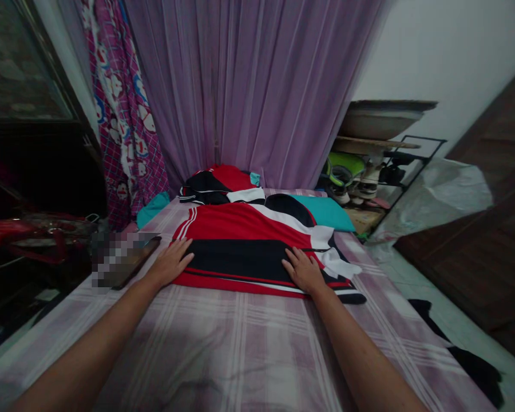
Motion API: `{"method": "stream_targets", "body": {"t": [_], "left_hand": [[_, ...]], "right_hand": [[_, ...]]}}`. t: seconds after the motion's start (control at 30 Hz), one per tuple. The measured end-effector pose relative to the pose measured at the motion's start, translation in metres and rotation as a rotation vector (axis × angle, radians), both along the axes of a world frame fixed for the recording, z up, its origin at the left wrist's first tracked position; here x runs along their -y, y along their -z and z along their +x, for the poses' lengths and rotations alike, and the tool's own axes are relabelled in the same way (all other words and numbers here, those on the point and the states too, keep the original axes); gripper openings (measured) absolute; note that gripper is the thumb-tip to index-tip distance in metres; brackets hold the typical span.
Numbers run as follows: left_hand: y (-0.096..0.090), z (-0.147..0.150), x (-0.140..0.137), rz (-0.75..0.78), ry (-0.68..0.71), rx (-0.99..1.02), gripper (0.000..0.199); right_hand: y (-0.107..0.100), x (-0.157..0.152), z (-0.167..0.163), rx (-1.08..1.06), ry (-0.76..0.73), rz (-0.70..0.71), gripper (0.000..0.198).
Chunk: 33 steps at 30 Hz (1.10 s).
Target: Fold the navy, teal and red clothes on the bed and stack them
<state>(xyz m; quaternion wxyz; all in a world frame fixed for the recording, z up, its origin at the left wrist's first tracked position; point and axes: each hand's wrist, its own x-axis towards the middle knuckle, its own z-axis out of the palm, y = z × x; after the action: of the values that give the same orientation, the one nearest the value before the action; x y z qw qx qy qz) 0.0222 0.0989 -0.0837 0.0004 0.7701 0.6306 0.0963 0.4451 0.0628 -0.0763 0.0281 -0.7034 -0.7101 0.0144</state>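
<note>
A red, white and dark navy jacket (240,256) is spread on the bed, with its near side folded over into a long dark band. On the left end of that band, by the white stripes, lies my left hand (171,262), fingers stretched out. My right hand (302,270) rests flat on the band's right part, near a zip and the white collar pieces (337,263). Both hands press on the cloth without gripping it. Behind the jacket lies another bunched garment (223,182) in red, black and white.
A plaid sheet (223,337) covers the bed. A phone-like dark object (139,260) lies at left, partly pixelated. Teal cloth (321,210) sits behind the jacket. Purple curtains (249,86) hang at the back. A shoe rack (401,177) stands right; dark cloth (472,366) lies lower right.
</note>
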Motion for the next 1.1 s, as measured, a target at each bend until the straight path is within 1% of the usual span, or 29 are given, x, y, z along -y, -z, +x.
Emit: {"method": "stream_targets", "body": {"t": [0.07, 0.1, 0.2, 0.27, 0.33, 0.4, 0.43, 0.5, 0.53, 0.6, 0.7, 0.8, 0.9, 1.03, 1.1], "left_hand": [[-0.002, -0.001, -0.005, -0.055, -0.030, 0.021, 0.064], [-0.005, 0.000, -0.006, -0.082, -0.040, 0.020, 0.064], [-0.026, 0.014, -0.007, -0.151, -0.056, -0.036, 0.062], [-0.039, 0.031, -0.005, -0.124, -0.054, -0.118, 0.060], [-0.045, 0.051, -0.001, -0.013, -0.018, -0.174, 0.058], [-0.042, 0.070, 0.002, 0.073, 0.046, -0.166, 0.058], [-0.037, 0.077, 0.004, 0.067, 0.072, -0.152, 0.059], [-0.026, 0.085, 0.005, -0.009, 0.096, -0.136, 0.061], [-0.021, 0.085, 0.005, -0.054, 0.093, -0.139, 0.062], [-0.015, 0.081, 0.004, -0.102, 0.085, -0.154, 0.064], [-0.011, 0.073, 0.001, -0.091, 0.099, -0.162, 0.065], [-0.011, 0.071, 0.000, -0.064, 0.110, -0.149, 0.065], [-0.014, 0.074, 0.001, -0.081, 0.106, -0.157, 0.065], [-0.023, 0.078, 0.004, -0.155, 0.095, -0.179, 0.065], [-0.025, 0.079, 0.004, -0.175, 0.097, -0.193, 0.066]], "right_hand": [[0.000, 0.000, 0.000, 0.009, 0.000, -0.005, 0.056], [0.000, 0.000, -0.001, 0.012, 0.000, -0.007, 0.056], [-0.007, 0.000, -0.008, 0.027, 0.011, -0.005, 0.056], [-0.016, -0.001, -0.020, 0.028, 0.010, 0.032, 0.056], [-0.025, -0.002, -0.039, 0.000, -0.029, 0.102, 0.056], [-0.031, -0.003, -0.058, -0.037, -0.116, 0.160, 0.056], [-0.032, -0.003, -0.066, -0.052, -0.169, 0.161, 0.056], [-0.027, -0.004, -0.070, -0.068, -0.255, 0.096, 0.056], [-0.023, -0.005, -0.067, -0.069, -0.270, 0.051, 0.057], [-0.012, -0.006, -0.050, -0.059, -0.226, -0.015, 0.057], [0.000, -0.005, -0.013, -0.022, -0.085, -0.026, 0.057], [0.003, -0.003, 0.013, 0.006, -0.018, -0.019, 0.055], [0.003, -0.001, 0.019, 0.016, -0.007, -0.006, 0.054], [0.002, -0.001, 0.012, 0.011, 0.001, 0.057, 0.051], [-0.002, -0.004, 0.011, 0.003, 0.001, 0.090, 0.047]]}}
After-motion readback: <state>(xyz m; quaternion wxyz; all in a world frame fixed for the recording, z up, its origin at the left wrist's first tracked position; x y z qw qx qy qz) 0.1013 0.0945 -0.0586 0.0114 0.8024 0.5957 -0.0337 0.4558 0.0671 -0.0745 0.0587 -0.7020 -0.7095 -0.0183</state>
